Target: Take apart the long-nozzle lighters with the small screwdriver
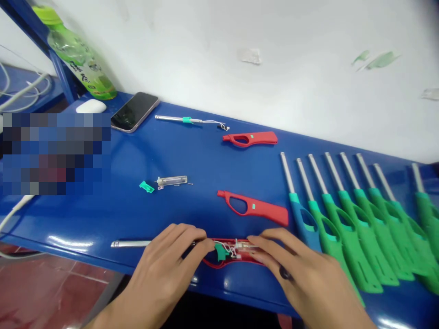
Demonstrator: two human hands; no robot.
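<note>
An opened red gas lighter (243, 261) lies along the table's front edge, its inner parts showing. Inside it are white wires, a green trigger (221, 252) and a clear fuel tank (245, 246). My left hand (171, 260) is closed around the front of the casing, where the metal tube (132, 244) sticks out to the left. At the handle end, my right hand (295, 265) grips the casing with thumb and fingers. A small dark round thing (284, 273) shows by my right fingers; its kind is unclear.
Two red casing halves (264, 211) lie beyond my hands. Farther back are a metal tube with wires (178, 119), a loose fuel tank (173, 180) and a green trigger (147, 186). Several green lighters (360, 242) and a blue one (307, 226) fill the right. A phone (135, 112) and bottle (80, 59) stand back left.
</note>
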